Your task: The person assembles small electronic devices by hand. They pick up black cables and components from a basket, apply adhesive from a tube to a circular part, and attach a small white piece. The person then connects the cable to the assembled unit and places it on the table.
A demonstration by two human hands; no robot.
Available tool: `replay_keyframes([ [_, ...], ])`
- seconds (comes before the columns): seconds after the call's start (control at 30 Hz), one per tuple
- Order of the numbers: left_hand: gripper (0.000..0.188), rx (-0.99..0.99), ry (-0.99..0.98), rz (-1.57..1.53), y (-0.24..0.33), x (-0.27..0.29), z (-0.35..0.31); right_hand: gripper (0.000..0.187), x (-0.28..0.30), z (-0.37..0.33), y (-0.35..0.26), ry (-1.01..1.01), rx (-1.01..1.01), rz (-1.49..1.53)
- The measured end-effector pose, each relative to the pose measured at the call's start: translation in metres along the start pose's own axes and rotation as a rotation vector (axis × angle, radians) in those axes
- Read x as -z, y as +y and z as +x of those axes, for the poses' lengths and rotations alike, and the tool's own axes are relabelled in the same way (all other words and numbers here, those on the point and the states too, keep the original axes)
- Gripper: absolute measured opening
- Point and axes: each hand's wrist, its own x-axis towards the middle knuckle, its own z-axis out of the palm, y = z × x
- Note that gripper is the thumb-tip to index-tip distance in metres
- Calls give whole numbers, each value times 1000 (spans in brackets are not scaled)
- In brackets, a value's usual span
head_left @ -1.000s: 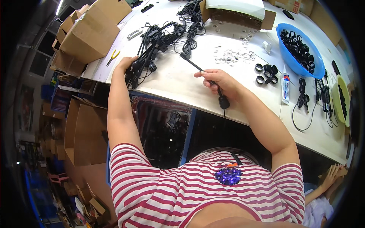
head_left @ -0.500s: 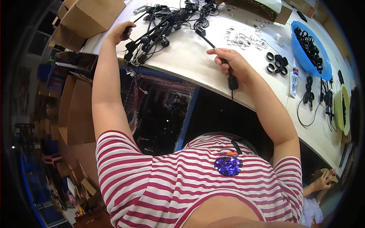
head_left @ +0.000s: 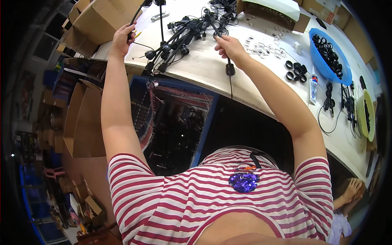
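Over the white table (head_left: 212, 71), my left hand (head_left: 122, 38) grips a black cable bundle (head_left: 175, 36). My right hand (head_left: 229, 47) pinches one black cable (head_left: 230, 69)

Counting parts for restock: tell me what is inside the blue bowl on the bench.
The blue bowl holds a pile of black rings, heaped toward its far side. Whatever lies beneath the pile is covered; the near part shows bare blue.

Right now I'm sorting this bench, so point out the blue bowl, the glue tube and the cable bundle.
blue bowl (head_left: 341, 75): head view, near rim.
glue tube (head_left: 313, 87): head view, white body.
cable bundle (head_left: 179, 34): head view, tangled middle.
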Motion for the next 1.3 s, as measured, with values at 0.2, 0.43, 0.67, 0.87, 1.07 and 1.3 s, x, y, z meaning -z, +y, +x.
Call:
replay_keyframes([
  [0.2, 22, -205, 34, 295, -2, -20, -28, 44, -11, 3, -6, 460, 715, -807],
  [0.43, 25, -628, -3, 921, -41, -108, -87, 48, -64, 2, -54, -145, 34, -18],
  [0.67, 38, -557, -317, 917, -42, -124, -118, 21, -78, 0, -39, 7, -228, 320],
  [0.87, 27, -393, 39, 904, -56, -56, -46, 20, -39, 12, -70, -160, -57, 749],
  [1.07, 44, -279, -63, 1172, -93, -59, -15, 33, 25, 7, -96, -428, 57, 567],
  [1.3, 30, -93, -84, 1054, -91, -91, 3, 37, 43, -22, -108, -444, 199, 127],
])
